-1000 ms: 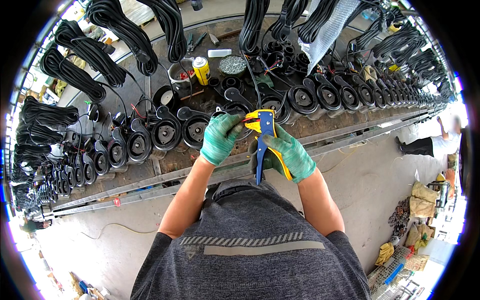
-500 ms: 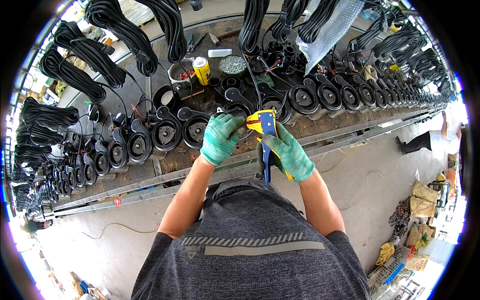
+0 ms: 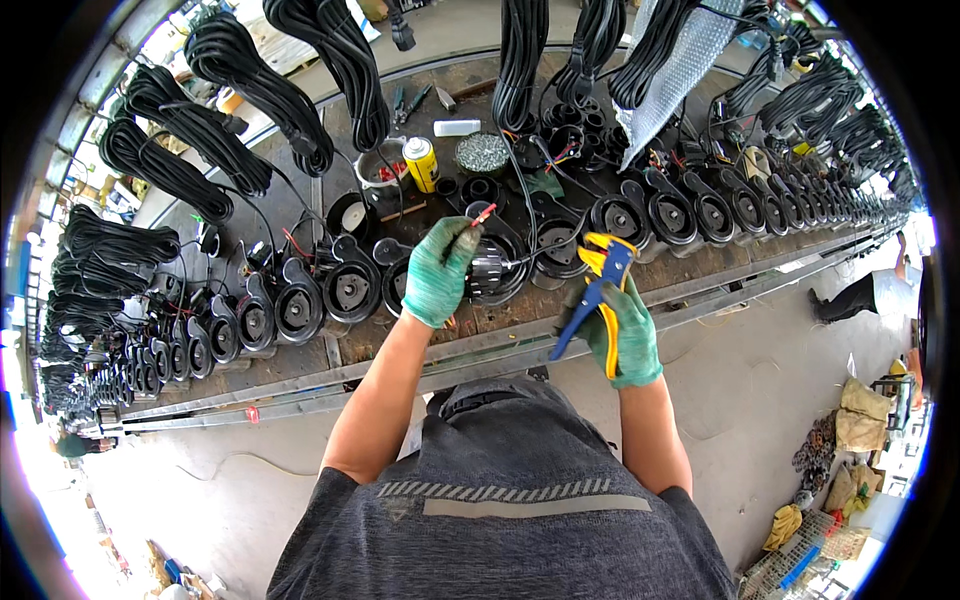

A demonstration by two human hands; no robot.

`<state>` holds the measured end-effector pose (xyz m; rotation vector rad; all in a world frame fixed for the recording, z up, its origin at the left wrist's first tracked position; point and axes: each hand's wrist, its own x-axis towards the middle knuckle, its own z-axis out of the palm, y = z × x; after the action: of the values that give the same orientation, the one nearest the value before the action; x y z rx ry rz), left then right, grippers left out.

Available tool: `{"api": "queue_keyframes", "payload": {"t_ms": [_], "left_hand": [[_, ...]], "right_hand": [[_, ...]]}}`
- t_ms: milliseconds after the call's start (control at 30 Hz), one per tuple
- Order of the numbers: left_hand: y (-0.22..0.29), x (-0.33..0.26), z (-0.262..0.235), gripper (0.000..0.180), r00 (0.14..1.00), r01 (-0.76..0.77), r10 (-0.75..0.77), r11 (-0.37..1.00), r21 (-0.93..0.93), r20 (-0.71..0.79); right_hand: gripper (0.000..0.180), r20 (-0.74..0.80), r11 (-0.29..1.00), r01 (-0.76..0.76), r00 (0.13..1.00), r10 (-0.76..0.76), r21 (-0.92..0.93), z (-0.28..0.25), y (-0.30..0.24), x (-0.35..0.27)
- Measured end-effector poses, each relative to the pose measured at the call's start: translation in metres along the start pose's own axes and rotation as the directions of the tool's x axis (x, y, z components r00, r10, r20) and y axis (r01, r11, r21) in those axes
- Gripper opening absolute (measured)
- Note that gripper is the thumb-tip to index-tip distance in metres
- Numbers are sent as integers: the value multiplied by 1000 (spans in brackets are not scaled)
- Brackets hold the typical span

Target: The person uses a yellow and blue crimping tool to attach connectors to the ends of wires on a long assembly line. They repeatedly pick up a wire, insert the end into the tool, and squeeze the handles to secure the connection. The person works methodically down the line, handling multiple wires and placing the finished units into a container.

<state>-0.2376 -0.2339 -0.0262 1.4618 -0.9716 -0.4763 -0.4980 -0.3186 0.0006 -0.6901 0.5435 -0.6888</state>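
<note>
1 wire [image 3: 485,213]: aims 1–2 o'clock, at 10 o'clock from stripper [image 3: 602,292]
Left hand [image 3: 438,274]: nearer, pinches wire
Right hand [image 3: 632,340]: grips stripper

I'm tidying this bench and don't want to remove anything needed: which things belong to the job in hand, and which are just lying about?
Apparently in use:
- yellow-and-blue hand tool, in the right hand
- red wire, in the left hand
- black round part beside that hand

Probably just lying about:
- yellow can
- white oblong item
- yellow cloth on the floor
</note>
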Motion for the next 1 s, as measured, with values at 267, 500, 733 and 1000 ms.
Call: {"api": "queue_keyframes", "payload": {"t_ms": [267,500,733,1000], "left_hand": [[-23,119,-32,14,994,-51,30,976,-213,-101],[-51,148,-21,18,930,194,-329,814,547,161],[-12,168,49,29,884,-301,-200,448,842,423],[-142,274,191,43,623,769,-773,576,277,-123]], "right_hand": [[44,-246,991,34,969,-2,127,-69,5,-23],[36,-380,988,34,925,27,152,-131,10,-33],[52,-402,970,24,913,78,242,-179,-6,-44],[54,-472,977,-13,874,115,214,-224,-25,-54]]}}
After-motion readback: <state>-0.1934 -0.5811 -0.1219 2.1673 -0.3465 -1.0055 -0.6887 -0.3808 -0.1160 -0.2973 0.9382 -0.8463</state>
